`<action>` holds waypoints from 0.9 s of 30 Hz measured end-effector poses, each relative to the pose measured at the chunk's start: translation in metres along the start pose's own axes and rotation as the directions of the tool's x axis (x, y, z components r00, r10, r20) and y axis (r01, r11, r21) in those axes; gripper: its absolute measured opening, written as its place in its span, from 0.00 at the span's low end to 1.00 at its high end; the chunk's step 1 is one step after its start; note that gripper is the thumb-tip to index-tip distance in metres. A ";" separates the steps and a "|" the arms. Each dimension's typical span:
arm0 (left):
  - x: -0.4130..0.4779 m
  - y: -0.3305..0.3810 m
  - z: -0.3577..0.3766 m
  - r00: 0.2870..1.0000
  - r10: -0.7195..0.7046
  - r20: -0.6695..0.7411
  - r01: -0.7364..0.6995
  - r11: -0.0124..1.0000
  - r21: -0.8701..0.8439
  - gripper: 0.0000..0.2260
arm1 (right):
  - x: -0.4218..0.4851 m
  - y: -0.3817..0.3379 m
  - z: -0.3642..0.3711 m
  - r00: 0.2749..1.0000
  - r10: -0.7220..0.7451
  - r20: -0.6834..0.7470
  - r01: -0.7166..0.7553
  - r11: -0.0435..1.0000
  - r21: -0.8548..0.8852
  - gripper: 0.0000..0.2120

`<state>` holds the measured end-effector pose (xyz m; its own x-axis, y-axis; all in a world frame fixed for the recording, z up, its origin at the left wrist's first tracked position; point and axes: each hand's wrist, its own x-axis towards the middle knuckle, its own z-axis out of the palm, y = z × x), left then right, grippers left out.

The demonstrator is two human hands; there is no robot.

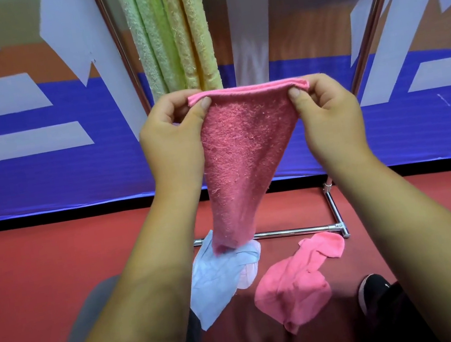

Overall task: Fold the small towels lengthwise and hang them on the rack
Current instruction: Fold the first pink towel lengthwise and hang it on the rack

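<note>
Bright, even indoor light, only faint soft shadows. Wide-angle distortion tilts the rack [116, 40] poles outward; the floor [54, 257] below it looks slightly blurred.

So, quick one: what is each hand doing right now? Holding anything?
Left hand: pinches the top left corner of the folded pink towel.
Right hand: pinches the top right corner of the same towel.

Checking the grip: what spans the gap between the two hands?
Head view: the top edge of the pink towel runs between the left hand and the right hand, each pinching a corner.
</note>
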<state>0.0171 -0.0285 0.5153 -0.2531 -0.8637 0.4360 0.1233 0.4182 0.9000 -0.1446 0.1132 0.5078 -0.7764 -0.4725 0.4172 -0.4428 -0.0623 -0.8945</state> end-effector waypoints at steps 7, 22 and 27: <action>0.013 -0.003 -0.008 0.994 -0.086 0.071 0.097 0.980 -0.173 0.06 | -0.001 0.002 0.002 0.998 0.060 -0.005 -0.060 0.993 0.102 0.05; 0.007 -0.014 0.000 0.951 -0.305 0.042 0.304 0.910 -0.281 0.08 | -0.008 0.007 0.018 0.979 0.197 -0.043 -0.181 0.952 0.246 0.07; -0.003 -0.013 0.008 0.960 -0.280 0.026 0.279 0.935 -0.220 0.06 | -0.013 0.011 0.030 0.959 0.276 -0.060 -0.250 0.928 0.276 0.08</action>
<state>0.0084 -0.0285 0.5025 -0.3025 -0.9385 0.1663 0.2558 0.0882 0.9627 -0.1260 0.0928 0.4875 -0.8940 -0.4174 0.1629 -0.0931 -0.1826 -0.9788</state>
